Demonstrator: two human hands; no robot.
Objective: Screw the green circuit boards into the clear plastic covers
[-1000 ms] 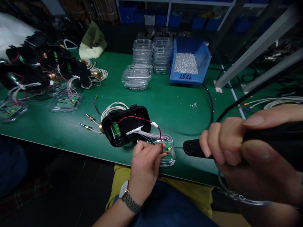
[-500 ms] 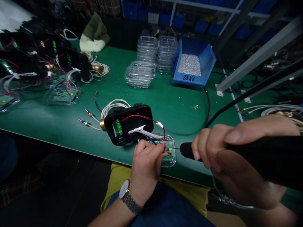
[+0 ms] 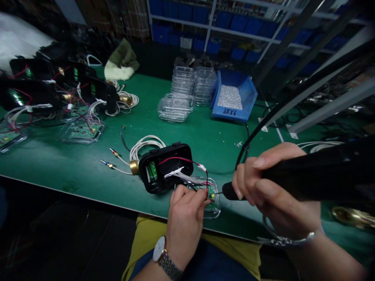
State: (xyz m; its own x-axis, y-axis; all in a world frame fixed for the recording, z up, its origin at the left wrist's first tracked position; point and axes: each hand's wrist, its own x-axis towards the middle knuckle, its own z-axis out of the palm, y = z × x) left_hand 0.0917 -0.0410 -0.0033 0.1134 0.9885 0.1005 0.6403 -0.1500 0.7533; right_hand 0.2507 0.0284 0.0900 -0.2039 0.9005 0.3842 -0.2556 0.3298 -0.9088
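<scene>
Both hands work at lower centre: the left hand (image 3: 185, 212) pinches wires on the clear case (image 3: 213, 203) at the table (image 3: 181, 128) edge, while the right hand (image 3: 272, 191) is clamped around a black electric screwdriver (image 3: 307, 175), its tip at the case beside the black housing (image 3: 165, 166).

Counted on the tabletop (image 3: 187, 132): one blue bin (image 3: 234, 97), three stacks of clear cases (image 3: 187, 91), one black housing (image 3: 165, 166).
</scene>
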